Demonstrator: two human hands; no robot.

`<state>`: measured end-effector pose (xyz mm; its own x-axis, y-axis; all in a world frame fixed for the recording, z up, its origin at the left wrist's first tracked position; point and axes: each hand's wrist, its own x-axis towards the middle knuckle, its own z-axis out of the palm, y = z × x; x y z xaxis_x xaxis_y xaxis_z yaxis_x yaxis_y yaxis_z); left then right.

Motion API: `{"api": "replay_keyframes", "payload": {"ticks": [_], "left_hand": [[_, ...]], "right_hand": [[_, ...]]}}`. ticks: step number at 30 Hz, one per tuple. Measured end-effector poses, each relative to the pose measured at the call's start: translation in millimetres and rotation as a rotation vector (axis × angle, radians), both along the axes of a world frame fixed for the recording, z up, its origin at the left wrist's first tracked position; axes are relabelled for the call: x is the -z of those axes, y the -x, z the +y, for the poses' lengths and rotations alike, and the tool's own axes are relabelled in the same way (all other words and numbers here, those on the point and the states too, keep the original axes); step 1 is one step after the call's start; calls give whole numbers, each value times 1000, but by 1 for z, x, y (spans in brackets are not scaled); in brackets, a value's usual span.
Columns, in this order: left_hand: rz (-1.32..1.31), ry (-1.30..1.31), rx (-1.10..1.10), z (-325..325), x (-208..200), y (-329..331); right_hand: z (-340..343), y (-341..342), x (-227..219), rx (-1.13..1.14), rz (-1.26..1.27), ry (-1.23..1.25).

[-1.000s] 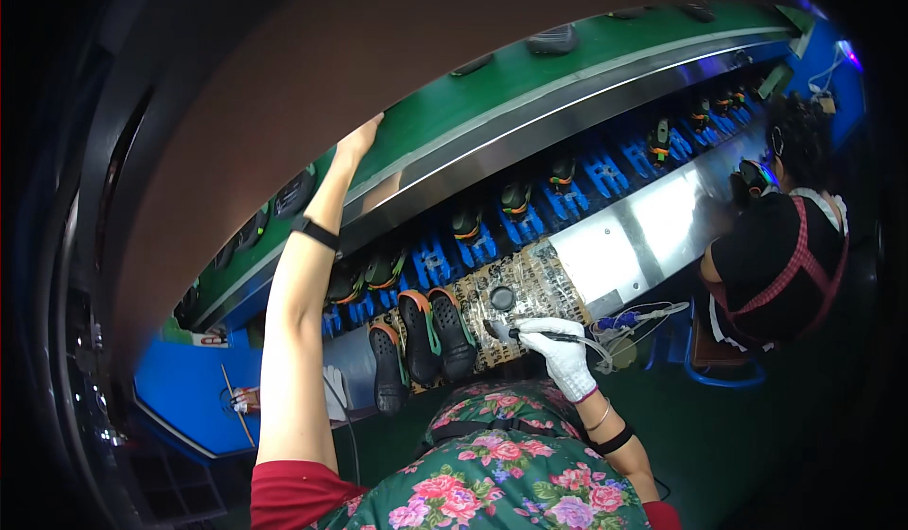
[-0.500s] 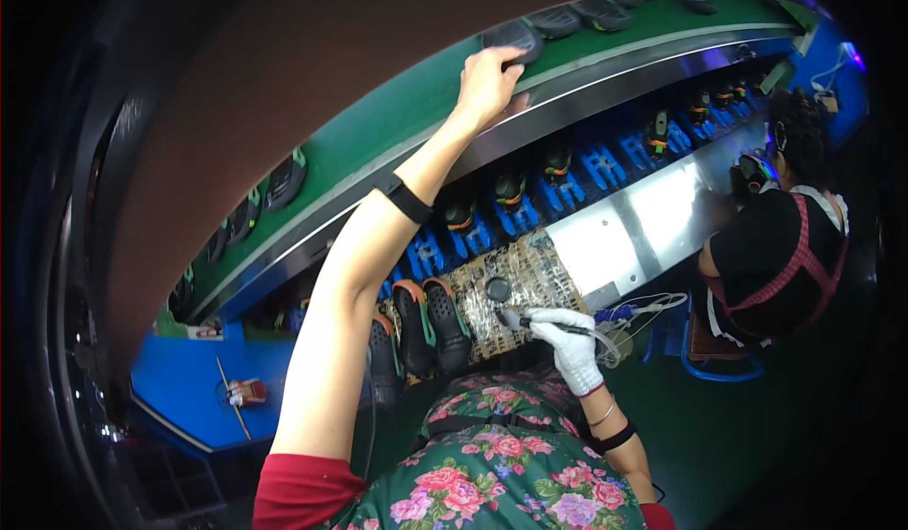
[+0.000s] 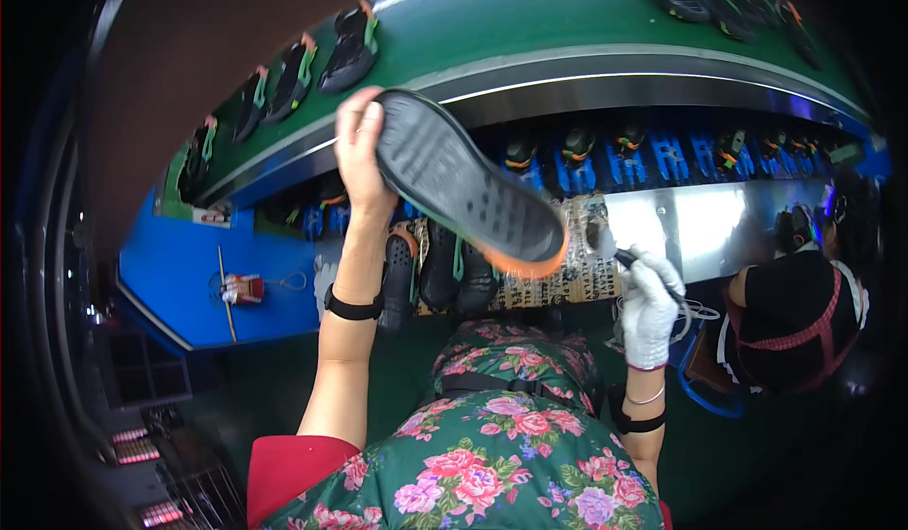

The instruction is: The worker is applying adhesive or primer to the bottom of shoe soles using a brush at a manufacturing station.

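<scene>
My left hand (image 3: 361, 156), bare, grips one end of a dark clog (image 3: 463, 185) and holds it up in front of the conveyor. The clog's ridged sole faces me, and orange trim shows at its lower right end. My right hand (image 3: 650, 308), in a white glove, is closed around a slim black-handled tool (image 3: 624, 259); its tip is blurred. Below the raised clog, several dark perforated clogs (image 3: 401, 263) stand side by side at the left of the tape-covered work surface (image 3: 582, 279).
A green conveyor belt (image 3: 530, 24) carries more shoes (image 3: 352, 48) behind a metal edge. Under it runs a row of blue holders (image 3: 669, 158) with shoes. A blue table (image 3: 180, 275) stands at left. A co-worker (image 3: 804, 312) sits at right, beside a metal plate (image 3: 705, 223).
My left hand has come down and left from the belt, bringing the clog with it. My right hand has shifted right, still with the tool. The view has turned.
</scene>
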<state>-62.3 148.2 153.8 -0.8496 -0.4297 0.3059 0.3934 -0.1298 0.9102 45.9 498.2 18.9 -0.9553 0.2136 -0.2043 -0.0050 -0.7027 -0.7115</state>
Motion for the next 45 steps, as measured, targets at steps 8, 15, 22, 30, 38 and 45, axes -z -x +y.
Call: {"api": "replay_keyframes", "payload": {"ticks": [8, 15, 22, 30, 38, 45], "left_hand": [[-703, -192, 659, 22, 135, -70], [-557, -989, 1142, 79, 159, -144], [-608, -1093, 1081, 92, 141, -145], [-485, -1211, 848, 114, 104, -125], [-675, -694, 701, 142, 87, -137], [-287, -1324, 947, 141, 114, -136]], "right_hand": [[-49, -4, -73, -304, 230, -119], [-71, -8, -82, -373, 206, -218], [-62, -7, -99, -477, 123, -451], [-59, 13, -98, -133, 701, -1089], [-61, -6, -106, -221, 937, -1393], [-54, -5, -101, -73, 763, -1172]]}}
